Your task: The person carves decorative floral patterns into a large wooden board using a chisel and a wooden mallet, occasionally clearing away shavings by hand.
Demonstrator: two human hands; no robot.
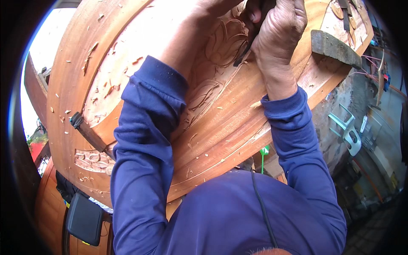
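Observation:
At the top of the view, my right hand (280, 36) is closed around a dark carving chisel (243, 54). The chisel's tip points down at the carved wooden panel (221, 140). My left hand (254, 13) is mostly cut off by the upper edge; its visible fingers press against the chisel beside the right hand. Under the blade, a flower relief (221, 44) and curling leaf outlines stand out in the wood. Loose wood shavings (111, 89) lie scattered over the carved area left of my left forearm.
A dark strip-like tool (91, 137) lies on the panel at left, by a small carved inset (91, 160). A grey wooden block (335, 49) rests at the panel's right edge. Below are a black case (84, 219) at left and a pale green plastic stool (349, 134) at right.

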